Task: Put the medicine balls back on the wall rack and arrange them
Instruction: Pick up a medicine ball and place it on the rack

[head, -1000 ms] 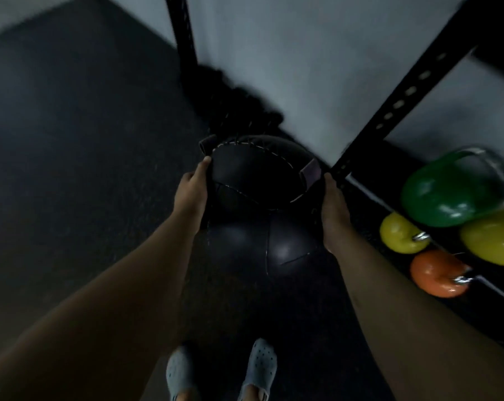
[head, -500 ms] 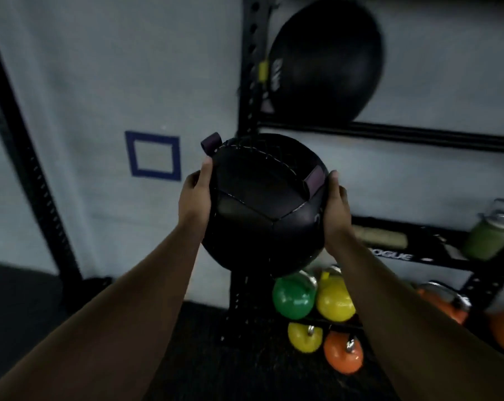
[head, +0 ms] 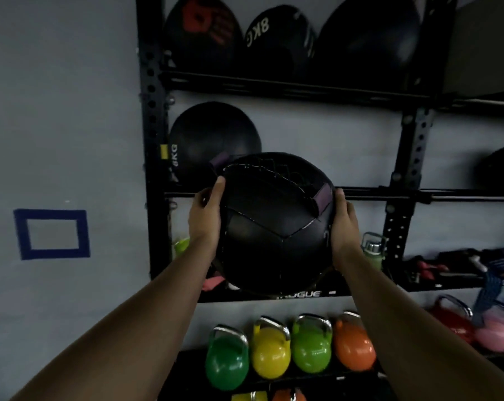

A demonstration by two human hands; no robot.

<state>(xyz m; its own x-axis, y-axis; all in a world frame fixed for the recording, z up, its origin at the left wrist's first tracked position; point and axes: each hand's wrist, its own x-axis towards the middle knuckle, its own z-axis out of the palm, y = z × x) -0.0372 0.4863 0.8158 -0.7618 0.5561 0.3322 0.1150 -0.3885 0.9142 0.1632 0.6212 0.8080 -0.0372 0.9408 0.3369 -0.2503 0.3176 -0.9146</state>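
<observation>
I hold a black medicine ball point(head: 274, 224) with purple tabs between both hands, in front of the black wall rack point(head: 152, 111). My left hand point(head: 206, 218) presses its left side and my right hand point(head: 343, 224) its right side. The ball is level with the rack's middle rail point(head: 389, 195). Another black ball marked 6KG point(head: 207, 140) rests on that rail at the left, just behind the held one. Three more black balls sit on the top shelf, one marked 8KG point(head: 277, 39). A further ball point(head: 502, 169) shows at the right edge.
Coloured kettlebells stand on the low shelf: green point(head: 226, 363), yellow point(head: 271, 351), light green point(head: 311, 348), orange point(head: 353, 348). A shelf with a bottle point(head: 372, 253) and small gear lies under the middle rail. A blue tape rectangle point(head: 52, 234) marks the wall at left.
The ball came up from the floor, where a second ball lay beneath it, to rack height. The view rose from the floor to the rack, and the top shelf has come into sight.
</observation>
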